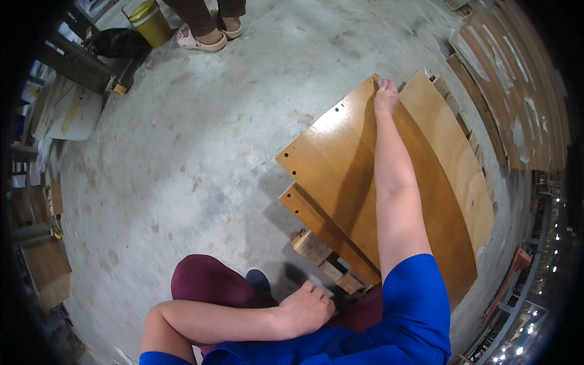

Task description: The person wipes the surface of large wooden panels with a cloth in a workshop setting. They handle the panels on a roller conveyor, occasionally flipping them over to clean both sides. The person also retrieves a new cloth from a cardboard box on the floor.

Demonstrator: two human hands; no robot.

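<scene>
My right arm stretches out over a varnished, orange-brown wooden panel (334, 155) with dark holes along its edges. At the panel's far corner my right hand (387, 100) is closed on a small pale crumpled wad (381, 81), possibly cloth, pressed against the wood. Bent across my lap is my left arm. My left hand (307, 309) rests near my thigh with its fingers curled in; whether anything is inside them is hidden. A second varnished panel (304, 210) lies under the first, its holed end showing at the near left.
The panels lie on a wooden pallet (313, 246), beside a pale plywood sheet (453, 146). Stacked brown boards (517, 79) stand at the far right. Another person's feet in pink clogs (201, 41) are at the far left, beside a yellow bucket (150, 23) on the concrete floor (158, 152).
</scene>
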